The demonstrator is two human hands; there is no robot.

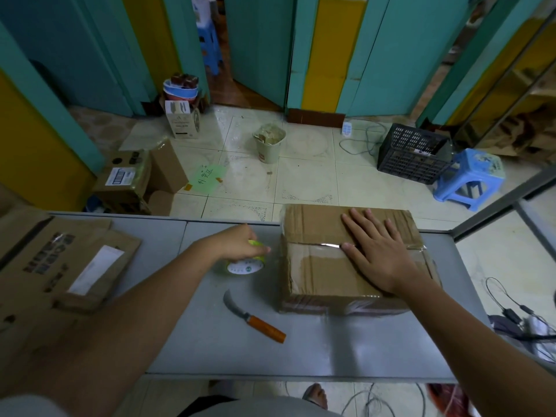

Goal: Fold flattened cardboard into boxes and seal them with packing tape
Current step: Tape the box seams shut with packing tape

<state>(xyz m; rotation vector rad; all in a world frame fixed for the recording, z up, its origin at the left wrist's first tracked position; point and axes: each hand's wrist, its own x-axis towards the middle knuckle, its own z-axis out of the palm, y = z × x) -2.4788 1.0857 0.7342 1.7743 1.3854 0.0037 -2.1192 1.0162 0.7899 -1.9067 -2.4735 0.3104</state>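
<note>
Left grip [237, 243] closes on tape [245, 264] just left of box [319, 266]; right hand [376, 251] lies open, flat across its seam.

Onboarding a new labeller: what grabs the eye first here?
The right hand lies flat on the taped seam of a closed box at the table's far right. The left hand grips a tape roll beside it. A curved knife with an orange handle lies nearer, untouched.
</note>
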